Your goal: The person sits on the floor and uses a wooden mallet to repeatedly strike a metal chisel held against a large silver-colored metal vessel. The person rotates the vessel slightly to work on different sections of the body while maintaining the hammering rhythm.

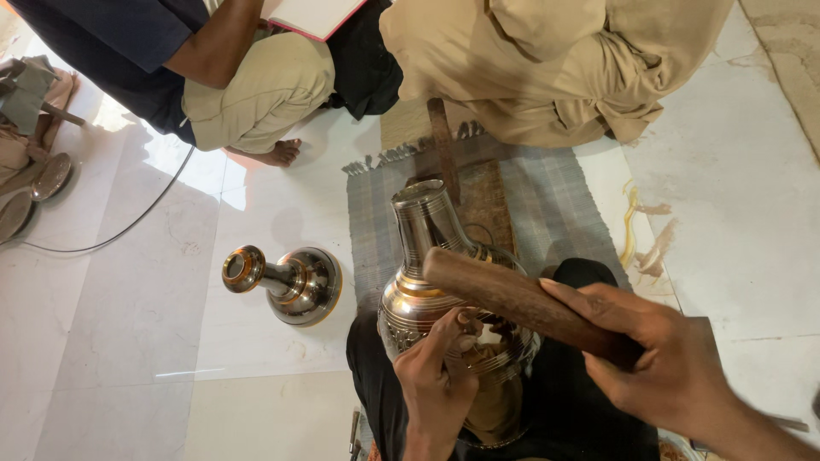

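Metalwork lies across the pale marble floor (102,341): at far left a few dull dishes (34,188) and a dark cable (128,224), then a second polished vase (290,283) tipped on its side, well apart from the hands. Further right, the left hand (437,380) pinches a small tool, too hidden to identify, against the shoulder of the shiny metal vase (427,282), which leans in the person's lap over a grey woven mat (547,205). The right hand (662,363) is wrapped tight around a wooden mallet (521,307), its head just above the left fingers. A stroke landing off-line could bruise those fingertips or dent the ridged wall; the curved, slick surface could let the tool skid. Two seated people (410,60) crowd the mat's far edge, and a rusty iron stake (444,145) lies between them and the vase.
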